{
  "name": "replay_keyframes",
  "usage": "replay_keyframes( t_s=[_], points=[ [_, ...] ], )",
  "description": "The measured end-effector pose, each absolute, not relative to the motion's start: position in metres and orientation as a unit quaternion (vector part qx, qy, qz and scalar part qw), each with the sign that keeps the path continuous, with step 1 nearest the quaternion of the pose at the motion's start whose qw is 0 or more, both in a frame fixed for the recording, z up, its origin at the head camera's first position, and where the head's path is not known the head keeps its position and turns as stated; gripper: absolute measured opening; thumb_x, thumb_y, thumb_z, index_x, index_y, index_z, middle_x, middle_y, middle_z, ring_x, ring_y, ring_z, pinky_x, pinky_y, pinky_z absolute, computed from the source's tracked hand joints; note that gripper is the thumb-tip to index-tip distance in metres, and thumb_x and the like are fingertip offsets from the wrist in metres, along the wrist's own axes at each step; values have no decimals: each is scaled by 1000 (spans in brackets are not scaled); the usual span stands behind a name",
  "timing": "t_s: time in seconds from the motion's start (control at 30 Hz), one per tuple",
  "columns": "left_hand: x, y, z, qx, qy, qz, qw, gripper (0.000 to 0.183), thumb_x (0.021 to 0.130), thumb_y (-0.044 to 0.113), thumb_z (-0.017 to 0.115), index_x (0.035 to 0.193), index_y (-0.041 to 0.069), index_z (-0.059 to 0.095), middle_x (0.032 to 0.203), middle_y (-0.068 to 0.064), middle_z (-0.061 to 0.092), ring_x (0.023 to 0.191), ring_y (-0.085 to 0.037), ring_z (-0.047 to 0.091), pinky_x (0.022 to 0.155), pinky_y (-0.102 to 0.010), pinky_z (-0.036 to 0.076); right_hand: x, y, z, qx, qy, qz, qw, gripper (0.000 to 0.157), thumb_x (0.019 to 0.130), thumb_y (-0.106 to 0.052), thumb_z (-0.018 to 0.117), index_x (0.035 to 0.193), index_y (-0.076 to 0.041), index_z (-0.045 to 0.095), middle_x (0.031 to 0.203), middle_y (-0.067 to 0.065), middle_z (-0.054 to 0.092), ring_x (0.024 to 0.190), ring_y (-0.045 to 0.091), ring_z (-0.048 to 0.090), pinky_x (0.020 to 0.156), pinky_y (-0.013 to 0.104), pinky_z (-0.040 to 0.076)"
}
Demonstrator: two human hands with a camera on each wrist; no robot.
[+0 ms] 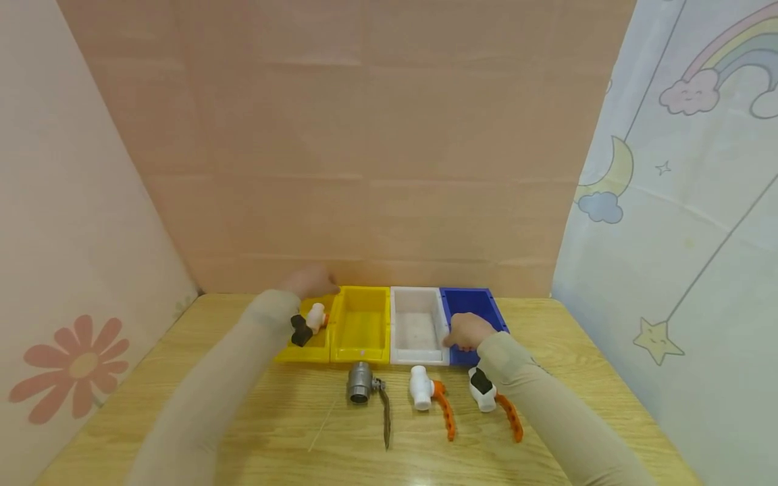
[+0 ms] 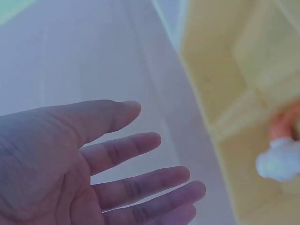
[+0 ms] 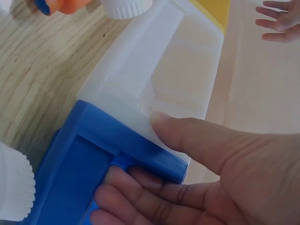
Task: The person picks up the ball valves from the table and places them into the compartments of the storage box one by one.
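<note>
My left hand (image 1: 311,280) hovers above the back of the leftmost yellow bin (image 1: 313,354), holding nothing; in the left wrist view its fingers are spread and relaxed. Inside that bin lies a white ball valve (image 1: 316,316) with an orange handle, beside a black piece (image 1: 300,331). My right hand (image 1: 471,331) grips the adjoining walls of the white bin (image 1: 416,358) and the blue bin (image 3: 108,124). In the right wrist view the thumb is on the white side, while the other fingers curl inside the blue bin.
Along the table's front part lie a grey metal ball valve (image 1: 360,385) with a lever, a white ball valve (image 1: 421,388) with an orange handle, and another white one (image 1: 485,398) with a black patch. A second yellow bin (image 1: 361,356) stands left of the white bin. A thin straw-like strip (image 1: 322,425) lies nearby.
</note>
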State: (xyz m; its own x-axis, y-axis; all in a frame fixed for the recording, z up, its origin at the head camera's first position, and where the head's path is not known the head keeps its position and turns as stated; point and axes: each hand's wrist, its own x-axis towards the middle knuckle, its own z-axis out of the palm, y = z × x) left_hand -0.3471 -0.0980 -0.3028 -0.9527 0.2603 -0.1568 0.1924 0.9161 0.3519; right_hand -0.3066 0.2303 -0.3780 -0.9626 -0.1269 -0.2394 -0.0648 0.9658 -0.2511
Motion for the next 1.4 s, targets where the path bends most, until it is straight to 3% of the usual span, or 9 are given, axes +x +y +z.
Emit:
replay_keyframes(
  t_s=[0.27, 0.53, 0.63, 0.77, 0.87, 1.13, 1.4],
  points=[
    [-318, -83, -279, 162, 966, 177, 91, 38, 96, 30, 57, 129, 10, 62, 132, -11, 60, 121, -33, 56, 101, -50, 45, -303, 229, -375, -42, 982, -124, 136, 32, 86, -24, 72, 61, -6, 62, 51, -1, 48, 46, 12, 44, 49, 23, 38],
    [-290, -68, -283, 218, 965, 135, 51, 29, 95, 34, 61, 116, 16, 69, 124, -7, 65, 102, -22, 63, 94, -45, 49, -299, 228, -372, -44, 983, -121, 132, 31, 86, -24, 72, 64, -4, 64, 52, 0, 50, 46, 12, 45, 49, 23, 38],
    [-277, -61, -289, 213, 964, 142, 66, 27, 94, 34, 62, 114, 17, 69, 126, -8, 63, 81, -20, 64, 78, -40, 54, -297, 229, -372, -48, 983, -121, 129, 30, 86, -25, 72, 67, -3, 66, 53, 0, 50, 47, 12, 46, 49, 23, 38],
    [-264, -55, -302, 206, 966, 131, 89, 27, 94, 37, 62, 114, 19, 68, 125, -5, 64, 85, -21, 66, 79, -39, 54, -294, 229, -372, -51, 983, -121, 130, 30, 86, -23, 72, 65, -4, 65, 52, -1, 50, 47, 12, 46, 49, 23, 38],
    [-259, -51, -314, 210, 967, 110, 92, 27, 94, 38, 62, 111, 20, 70, 124, -2, 65, 109, -23, 62, 93, -43, 50, -292, 228, -371, -52, 982, -121, 137, 30, 86, -23, 72, 63, -6, 63, 53, 0, 51, 48, 13, 48, 49, 23, 39],
    [-252, -44, -342, 212, 965, 103, 119, 19, 91, 35, 67, 102, 20, 72, 115, -1, 68, 105, -22, 62, 88, -41, 52, -291, 227, -368, -46, 981, -116, 146, 30, 86, -23, 72, 63, -7, 63, 56, 1, 55, 50, 13, 50, 50, 23, 40],
    [-247, -41, -366, 230, 958, 104, 138, 13, 90, 30, 68, 96, 20, 72, 99, 4, 68, 87, -13, 58, 79, -34, 51, -293, 227, -371, -49, 982, -116, 139, 28, 87, -24, 72, 68, -3, 67, 56, 1, 53, 49, 12, 47, 49, 23, 39]
  ],
)
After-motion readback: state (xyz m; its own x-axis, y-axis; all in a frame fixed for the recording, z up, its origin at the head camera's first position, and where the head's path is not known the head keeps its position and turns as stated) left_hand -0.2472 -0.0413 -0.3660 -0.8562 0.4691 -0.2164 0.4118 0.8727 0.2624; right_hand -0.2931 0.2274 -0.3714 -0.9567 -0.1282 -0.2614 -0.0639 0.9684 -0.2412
